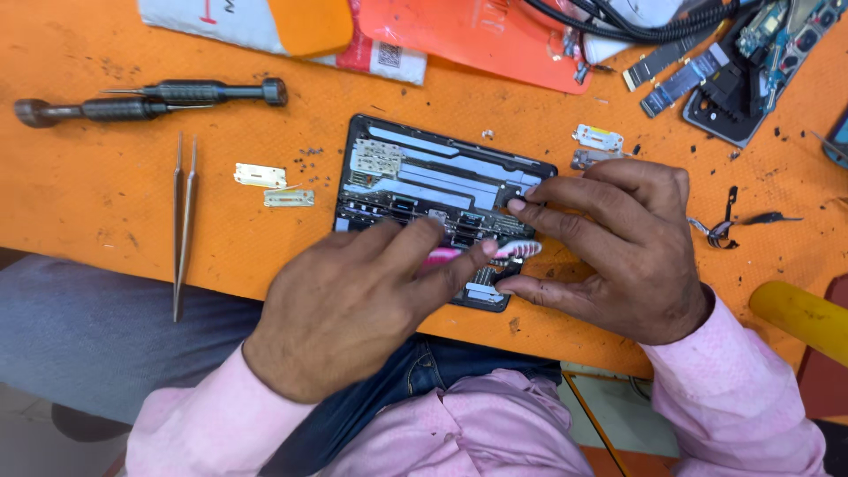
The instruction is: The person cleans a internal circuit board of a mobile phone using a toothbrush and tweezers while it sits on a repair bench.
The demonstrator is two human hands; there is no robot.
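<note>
An opened phone lies on the orange table with its back cover off, showing metal shields and circuit parts. My left hand pinches a pink brush-like tool and holds it against the lower end of the phone. My right hand steadies the phone's right side, thumb and fingers touching its edge. The lower right part of the phone is hidden under both hands.
Two dark screwdrivers and metal tweezers lie to the left. Small metal plates sit near the phone. A second dismantled phone with flex cables is at the back right; a yellow handle sits at the right.
</note>
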